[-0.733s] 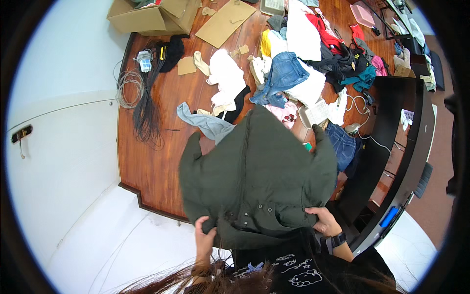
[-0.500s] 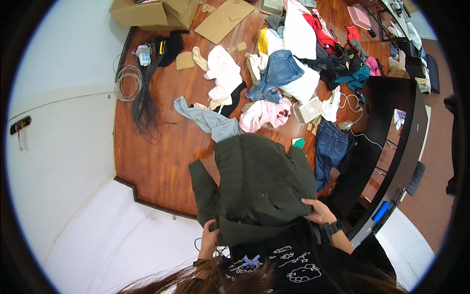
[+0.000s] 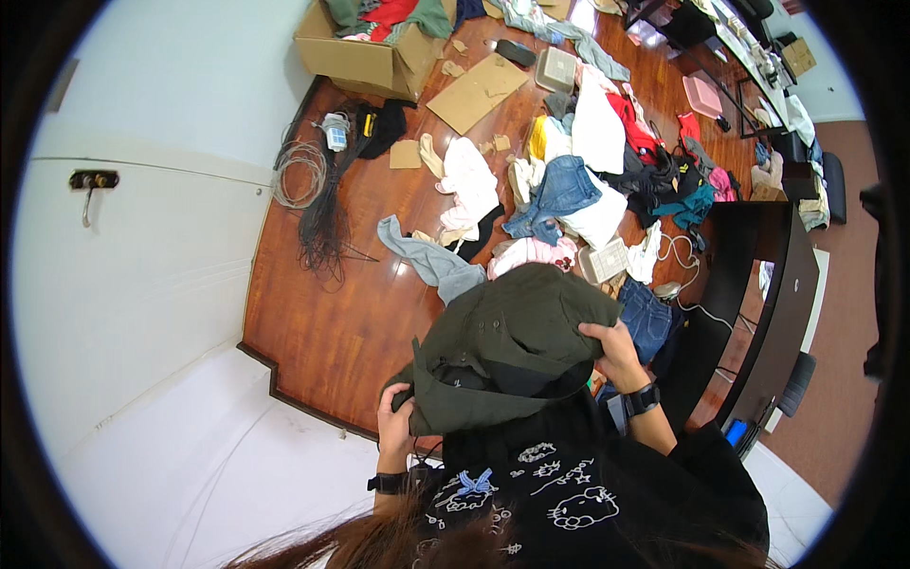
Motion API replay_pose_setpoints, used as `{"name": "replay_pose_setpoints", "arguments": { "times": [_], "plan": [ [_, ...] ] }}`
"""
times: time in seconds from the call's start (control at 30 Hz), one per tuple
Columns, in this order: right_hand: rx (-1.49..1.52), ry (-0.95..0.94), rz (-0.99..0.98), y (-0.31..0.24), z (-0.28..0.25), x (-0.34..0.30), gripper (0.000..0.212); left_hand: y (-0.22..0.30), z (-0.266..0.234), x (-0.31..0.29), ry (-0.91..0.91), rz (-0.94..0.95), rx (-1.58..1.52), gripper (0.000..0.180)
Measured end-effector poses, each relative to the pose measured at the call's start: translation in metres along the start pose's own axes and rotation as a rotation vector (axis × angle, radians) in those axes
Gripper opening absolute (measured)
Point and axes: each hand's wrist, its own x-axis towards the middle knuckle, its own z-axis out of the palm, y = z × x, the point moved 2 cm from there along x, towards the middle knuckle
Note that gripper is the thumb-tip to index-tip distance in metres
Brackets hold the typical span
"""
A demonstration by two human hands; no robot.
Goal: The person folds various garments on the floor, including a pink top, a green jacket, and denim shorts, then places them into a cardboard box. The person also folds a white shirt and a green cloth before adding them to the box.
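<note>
Clothes are lying scattered across a wooden floor [image 3: 322, 332] beside a cardboard box [image 3: 365, 57] and a dark desk [image 3: 758, 313]. The person is holding a dark green jacket [image 3: 512, 341] bunched against the chest, the left hand [image 3: 396, 417] gripping its lower edge with closed fingers, the right hand [image 3: 614, 346] clutching its upper side.

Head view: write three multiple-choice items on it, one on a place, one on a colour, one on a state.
1. Where is the cardboard box? A far end of the wooden floor B on the dark desk C in the left hand
2. The held jacket is: A pink B dark green C white
3. The jacket is: A spread flat on the floor B bunched between both hands C hanging on a hook

A: it stands at the floor's top edge.
B: dark olive cloth.
B: left hand and right hand grip it.
</note>
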Motion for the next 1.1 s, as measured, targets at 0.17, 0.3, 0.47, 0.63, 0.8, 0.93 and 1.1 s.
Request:
{"name": "replay_pose_setpoints", "arguments": {
  "times": [0.17, 0.3, 0.47, 0.63, 0.8, 0.93, 1.1],
  "plan": [
    [-0.019, 0.001, 0.004, -0.021, 0.023, -0.001, 0.048, 0.020, 0.005, -0.003, 0.043, -0.192, -0.112, 0.025],
    [-0.025, 0.031, 0.155, -0.030, 0.038, 0.002, 0.047, 0.037, 0.000, 0.006, 0.030, -0.199, -0.178, 0.022],
    [0.031, -0.078, 0.074, -0.067, 0.100, 0.024, 0.049, 0.115, -0.002, 0.044, 0.018, 0.033, -0.044, 0.022],
    [0.022, -0.201, -0.059, -0.135, 0.186, 0.079, 0.042, 0.238, 0.031, 0.103, 0.017, 0.198, -0.033, 0.019],
    [0.070, -0.208, -0.169, -0.231, 0.283, 0.142, 0.033, 0.397, 0.088, 0.167, -0.031, 0.294, 0.035, 0.018],
    [-0.005, -0.243, -0.328, -0.328, 0.349, 0.159, 0.024, 0.533, 0.133, 0.209, -0.184, 0.408, 0.050, 0.020],
    [-0.037, -0.343, -0.596, -0.455, 0.435, 0.183, 0.022, 0.711, 0.210, 0.257, -0.219, 0.614, 0.169, 0.023]
  ]
}}
